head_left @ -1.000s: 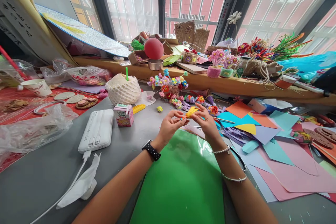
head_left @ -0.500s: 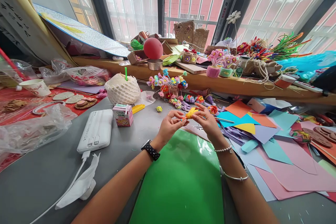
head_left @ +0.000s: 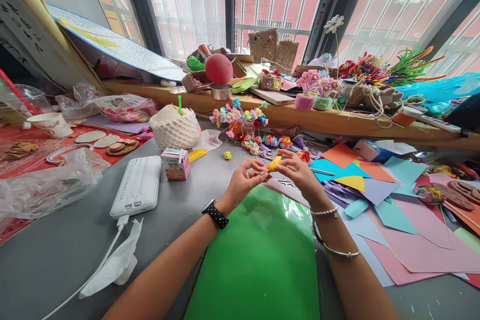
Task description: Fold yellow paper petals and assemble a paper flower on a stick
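My left hand (head_left: pixel 247 178), wearing a dark watch, pinches the lower left end of a small yellow folded paper piece (head_left: pixel 274 163). An orange and blue bit shows at those fingertips; what it is I cannot make out. My right hand (head_left: pixel 300 174), with a beaded bracelet and a bangle, has its thumb and fingers closed on the other side of the yellow piece. Both hands hold it just above the far edge of a glossy green mat (head_left: pixel 262 250). Partly behind the right fingers lie a pair of scissors (head_left: pixel 288 184) and a thin stick (head_left: pixel 323 172).
Coloured paper sheets (head_left: pixel 423 232) spread over the right side. A white power bank (head_left: pixel 137 185), a pink drink carton (head_left: pixel 175 164) and a coconut in foam net (head_left: pixel 175 129) stand left. Small flower crafts (head_left: pixel 240 122) sit beyond my hands, before a wooden sill (head_left: pixel 232 105).
My right hand has shifted slightly right and down, its fingers closing nearer together around the yellow piece. The piece is turned a little. My left hand stays almost in place.
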Action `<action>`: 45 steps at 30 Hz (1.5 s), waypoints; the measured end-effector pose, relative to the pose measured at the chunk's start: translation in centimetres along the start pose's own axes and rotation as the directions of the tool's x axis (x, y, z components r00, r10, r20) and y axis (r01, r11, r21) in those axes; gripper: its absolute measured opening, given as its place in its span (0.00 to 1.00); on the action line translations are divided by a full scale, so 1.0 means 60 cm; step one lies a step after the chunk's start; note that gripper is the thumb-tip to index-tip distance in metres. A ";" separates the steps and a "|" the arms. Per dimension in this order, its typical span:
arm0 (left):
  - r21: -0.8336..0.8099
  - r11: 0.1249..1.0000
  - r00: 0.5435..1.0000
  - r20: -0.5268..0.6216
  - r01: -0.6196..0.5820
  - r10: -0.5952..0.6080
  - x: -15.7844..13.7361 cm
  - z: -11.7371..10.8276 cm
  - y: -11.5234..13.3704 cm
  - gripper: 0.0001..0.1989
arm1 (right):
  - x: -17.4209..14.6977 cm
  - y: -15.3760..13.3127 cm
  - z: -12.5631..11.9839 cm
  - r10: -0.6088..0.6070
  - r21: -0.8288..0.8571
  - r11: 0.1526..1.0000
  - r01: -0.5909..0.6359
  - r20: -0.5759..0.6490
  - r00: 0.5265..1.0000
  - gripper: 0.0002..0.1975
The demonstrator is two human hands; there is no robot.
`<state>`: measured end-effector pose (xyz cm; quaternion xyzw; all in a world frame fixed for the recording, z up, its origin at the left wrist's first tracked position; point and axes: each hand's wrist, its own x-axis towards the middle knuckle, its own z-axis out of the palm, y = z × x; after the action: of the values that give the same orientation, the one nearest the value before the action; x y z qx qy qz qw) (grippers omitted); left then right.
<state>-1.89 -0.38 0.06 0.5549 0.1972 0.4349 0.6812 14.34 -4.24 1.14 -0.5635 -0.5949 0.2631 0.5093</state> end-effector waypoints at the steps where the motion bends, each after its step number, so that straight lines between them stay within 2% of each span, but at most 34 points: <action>1: -0.002 1.000 1.000 0.001 0.003 -0.003 0.000 0.000 0.000 0.12 | 0.000 0.001 -0.001 -0.001 -0.003 1.000 0.001 0.003 1.000 0.08; 5: -0.004 1.000 1.000 0.025 0.008 -0.008 0.000 0.000 -0.004 0.12 | 0.000 0.003 -0.008 -0.028 -0.048 0.998 0.030 0.032 0.999 0.09; 9: -0.023 0.999 0.997 0.079 0.024 -0.022 0.000 -0.002 -0.002 0.11 | -0.002 -0.010 -0.013 -0.149 -0.203 0.967 0.152 0.033 0.988 0.08; 12: -0.020 0.998 0.994 0.101 0.054 -0.052 -0.001 -0.005 0.006 0.11 | -0.006 -0.026 -0.012 -0.277 -0.336 0.905 0.261 0.001 0.961 0.06; 15: -0.073 0.988 0.985 0.121 0.136 -0.126 0.000 -0.009 0.013 0.16 | -0.011 -0.039 -0.009 -0.400 -0.462 0.816 0.348 -0.014 0.917 0.05; 18: -0.142 0.956 0.958 0.166 0.257 -0.233 0.002 -0.014 0.012 0.19 | -0.015 -0.048 -0.004 -0.506 -0.563 0.708 0.426 0.016 0.862 0.04; 20: -0.127 0.948 0.944 0.195 0.292 -0.265 0.004 -0.017 0.009 0.21 | -0.016 -0.053 0.001 -0.544 -0.590 0.664 0.460 0.041 0.838 0.05; 23: -0.067 0.972 0.957 0.205 0.225 -0.207 0.007 -0.021 0.005 0.23 | -0.018 -0.059 0.007 -0.561 -0.587 0.653 0.478 0.049 0.826 0.04; 27: -0.015 0.996 0.981 0.173 0.092 -0.088 0.010 -0.023 0.004 0.25 | -0.019 -0.063 0.008 -0.544 -0.558 0.686 0.467 0.033 0.839 0.04; 32: 0.047 0.999 0.988 0.154 0.015 -0.022 0.009 -0.020 0.005 0.27 | -0.018 -0.061 0.006 -0.533 -0.545 0.699 0.463 0.036 0.845 0.04; 38: 0.240 0.971 0.987 0.154 0.001 -0.039 0.004 -0.013 0.001 0.15 | -0.016 -0.054 0.010 -0.514 -0.527 0.720 0.452 0.034 0.857 0.03; 41: 0.244 0.970 0.990 0.133 0.004 -0.038 0.001 -0.010 -0.002 0.11 | -0.017 -0.056 0.014 -0.479 -0.516 0.740 0.431 0.045 0.877 0.04; 45: 0.287 0.958 0.984 0.164 0.019 -0.069 -0.001 -0.008 -0.006 0.08 | -0.017 -0.056 0.016 -0.446 -0.503 0.759 0.413 0.062 0.893 0.04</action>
<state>-2.14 -0.16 -0.46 0.6781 0.2104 0.3369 0.6184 11.94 -5.69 3.48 -0.5329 -0.7396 -0.0427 0.4089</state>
